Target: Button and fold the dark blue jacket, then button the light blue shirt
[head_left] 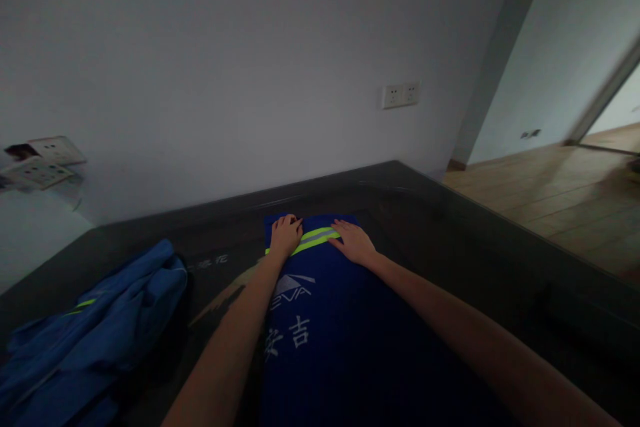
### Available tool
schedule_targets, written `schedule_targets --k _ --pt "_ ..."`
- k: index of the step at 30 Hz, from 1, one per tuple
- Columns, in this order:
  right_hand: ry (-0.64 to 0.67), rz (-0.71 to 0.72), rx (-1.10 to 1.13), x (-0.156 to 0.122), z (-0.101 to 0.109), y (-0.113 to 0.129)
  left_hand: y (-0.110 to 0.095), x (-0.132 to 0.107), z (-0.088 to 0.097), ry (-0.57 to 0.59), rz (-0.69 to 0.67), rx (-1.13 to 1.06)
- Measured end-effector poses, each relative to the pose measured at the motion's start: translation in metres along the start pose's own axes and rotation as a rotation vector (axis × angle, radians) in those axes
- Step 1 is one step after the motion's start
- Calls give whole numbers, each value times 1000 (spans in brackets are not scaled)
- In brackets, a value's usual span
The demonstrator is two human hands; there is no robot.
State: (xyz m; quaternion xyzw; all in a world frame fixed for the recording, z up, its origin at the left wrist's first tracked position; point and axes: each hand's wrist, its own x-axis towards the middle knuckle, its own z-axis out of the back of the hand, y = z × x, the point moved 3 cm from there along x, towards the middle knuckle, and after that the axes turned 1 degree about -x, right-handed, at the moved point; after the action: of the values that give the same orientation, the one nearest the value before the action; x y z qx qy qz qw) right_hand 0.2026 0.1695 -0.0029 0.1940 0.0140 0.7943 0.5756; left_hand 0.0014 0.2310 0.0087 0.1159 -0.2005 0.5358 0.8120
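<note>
A dark blue garment [330, 340] with a yellow-and-grey reflective stripe and white lettering lies folded lengthwise on the dark table [450, 247] in front of me. My left hand [285, 235] rests palm down on its far end, fingers flat at the top edge by the stripe. My right hand [354, 240] lies flat beside it on the same end, fingers stretched over the stripe. Both hands press on the cloth and hold nothing.
A crumpled lighter blue garment [95, 333] with a yellow stripe lies at the table's left. The table stands against a white wall with a double socket [401, 95]. Wall sockets [43, 161] show at far left. A wooden floor [560, 193] opens on the right.
</note>
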Motion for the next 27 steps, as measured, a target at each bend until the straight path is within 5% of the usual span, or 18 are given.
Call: schedule_targets --k 6,11,18,22,27 --pt "7 -6 -13 0 5 3 4 -3 19 -152 3 -210" --pt "-32 -12 -43 -2 9 6 -12 -18 48 -238 33 -311" --pt "-92 48 -67 -1 14 9 -72 -110 95 80 -149 -282" --pt "-200 123 -50 -10 30 21 -85 -169 106 262 -180 -191" --pt "-211 328 -5 -48 51 55 -87 -188 100 346 -192 -82"
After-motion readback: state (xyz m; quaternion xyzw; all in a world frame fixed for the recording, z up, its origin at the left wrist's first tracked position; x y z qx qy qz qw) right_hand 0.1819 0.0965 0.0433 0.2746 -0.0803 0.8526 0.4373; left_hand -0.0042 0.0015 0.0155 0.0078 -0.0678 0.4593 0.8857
